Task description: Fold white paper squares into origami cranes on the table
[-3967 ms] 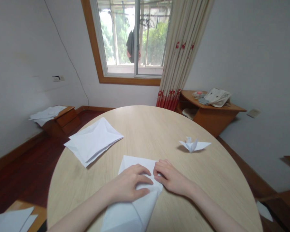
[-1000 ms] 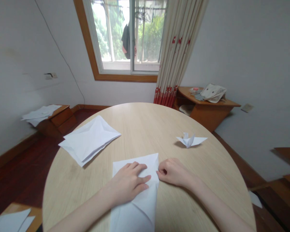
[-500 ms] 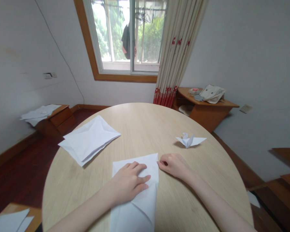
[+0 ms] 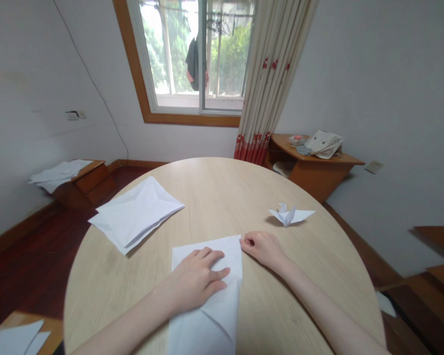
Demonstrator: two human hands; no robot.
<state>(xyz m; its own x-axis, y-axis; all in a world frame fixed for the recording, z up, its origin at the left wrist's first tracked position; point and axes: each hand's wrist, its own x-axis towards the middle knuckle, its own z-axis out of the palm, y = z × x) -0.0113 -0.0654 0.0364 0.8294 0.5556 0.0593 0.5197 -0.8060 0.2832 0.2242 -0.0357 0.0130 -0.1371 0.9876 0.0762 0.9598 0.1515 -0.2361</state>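
A folded white paper sheet (image 4: pixel 222 305) lies on the round wooden table (image 4: pixel 222 197) close to me. My left hand (image 4: pixel 196 281) rests flat on it, fingers stretched out and pressing it down. My right hand (image 4: pixel 262 246) is curled into a loose fist at the sheet's far right corner, its fingertips against the paper's right edge. A small folded paper crane (image 4: pixel 290 214) sits on the table beyond my right hand, apart from it.
A stack of creased white sheets (image 4: pixel 136 214) lies at the table's left. A wooden corner shelf (image 4: pixel 314 165) with papers stands by the curtain (image 4: pixel 270 79). More paper lies on a low cabinet (image 4: pixel 85 180) at the left wall.
The sheet has gone from a slanted fold to lying squared up. My right hand has slid along its right edge toward the far corner. My left hand has stayed pressed flat.
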